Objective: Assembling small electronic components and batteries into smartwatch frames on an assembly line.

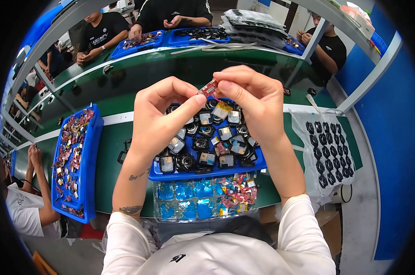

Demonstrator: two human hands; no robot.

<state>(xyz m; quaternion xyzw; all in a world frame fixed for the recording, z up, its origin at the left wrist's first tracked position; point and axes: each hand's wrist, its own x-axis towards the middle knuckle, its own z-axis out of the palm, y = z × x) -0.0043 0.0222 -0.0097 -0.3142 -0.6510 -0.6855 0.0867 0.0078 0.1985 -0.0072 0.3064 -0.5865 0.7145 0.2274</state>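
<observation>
Dangling a silver cell (221, 110) on thin wires, the small red circuit board (208, 87) is being pinched between left hand (159, 117) and right hand (253, 98) above the blue tray (207, 173); likely light and fragile, it is probably best gripped by its edges.

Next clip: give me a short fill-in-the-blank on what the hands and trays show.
1. Both hands pinch a small ____ circuit board.
2. Under the hands sits a ____ tray of black round parts.
3. The clear tray nearest the person has ____ pockets.

Missing words: red; blue; blue
</observation>
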